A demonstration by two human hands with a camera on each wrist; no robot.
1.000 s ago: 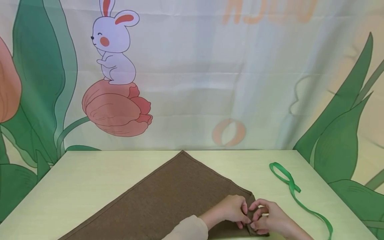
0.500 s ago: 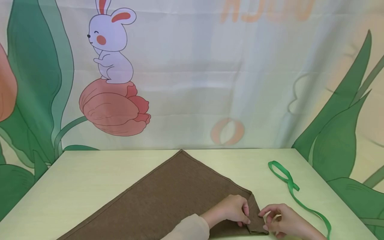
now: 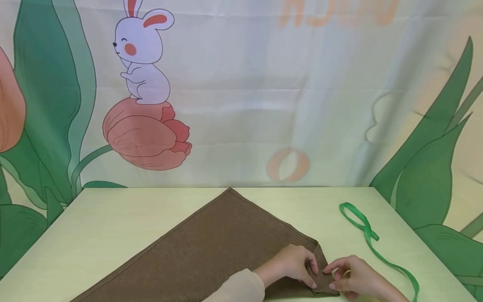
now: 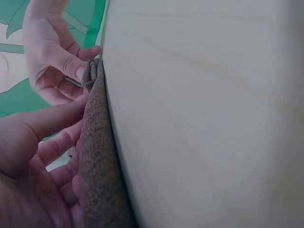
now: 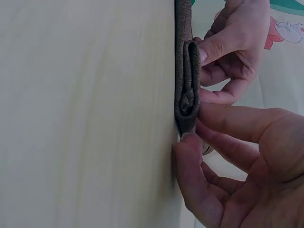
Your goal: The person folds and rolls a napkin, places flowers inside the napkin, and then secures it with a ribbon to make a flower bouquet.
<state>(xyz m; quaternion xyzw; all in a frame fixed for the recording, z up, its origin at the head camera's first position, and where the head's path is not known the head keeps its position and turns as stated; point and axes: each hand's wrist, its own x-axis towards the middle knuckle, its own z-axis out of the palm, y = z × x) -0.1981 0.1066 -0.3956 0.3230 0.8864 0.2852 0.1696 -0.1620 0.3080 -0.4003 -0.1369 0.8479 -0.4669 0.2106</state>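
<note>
A brown cloth, its far corner pointing at the back edge, lies on the table with its right end folded over into a flat roll. The left hand rests thumb and fingertips on top of the folded part, the thumb and forefinger spread apart. At the outer end of the fold, the right hand pinches the cloth edge between thumb and fingers. In the right wrist view, the layered fold shows its stacked turns from the end. The left wrist view shows the thick near edge of the cloth along the table edge.
A green ribbon lies loosely looped on the pale table to the right of the cloth. Behind the table hangs a printed backdrop with a rabbit, flowers and leaves.
The right hand has shifted right from beside the left hand to the outer end of the fold. The left hand's thumb and forefinger have spread apart on the folded cloth.
</note>
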